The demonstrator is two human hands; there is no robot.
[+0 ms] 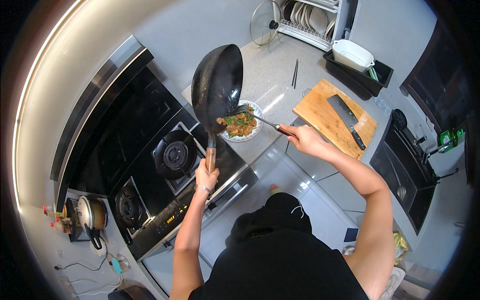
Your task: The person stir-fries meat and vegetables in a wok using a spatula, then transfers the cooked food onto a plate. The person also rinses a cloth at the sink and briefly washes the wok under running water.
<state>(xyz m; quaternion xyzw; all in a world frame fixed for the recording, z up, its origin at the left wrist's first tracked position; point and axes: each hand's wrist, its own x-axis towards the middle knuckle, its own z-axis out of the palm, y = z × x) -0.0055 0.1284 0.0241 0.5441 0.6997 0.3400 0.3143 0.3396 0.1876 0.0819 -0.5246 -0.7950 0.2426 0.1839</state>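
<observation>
My left hand point(207, 174) grips the wooden handle point(210, 160) of a dark wok point(217, 84). The wok is tipped steeply on its side, its rim over a white plate point(258, 131). Cooked meat with green vegetable pieces point(242, 125) lies heaped on the plate, and some sits at the wok's lower edge. In my right hand point(305, 139) is the wooden-ended handle of a metal wok spatula point(262, 120). Its blade touches or hangs just above the food by the wok rim; which of the two I cannot tell.
The gas burner point(175, 154) lies left of the plate. A wooden cutting board point(318, 101) with a cleaver point(343, 110) rests at the right, near the sink point(393, 180). Black chopsticks point(295, 74) lie behind the plate. A glass lid point(262, 22) stands by the dish rack point(305, 33).
</observation>
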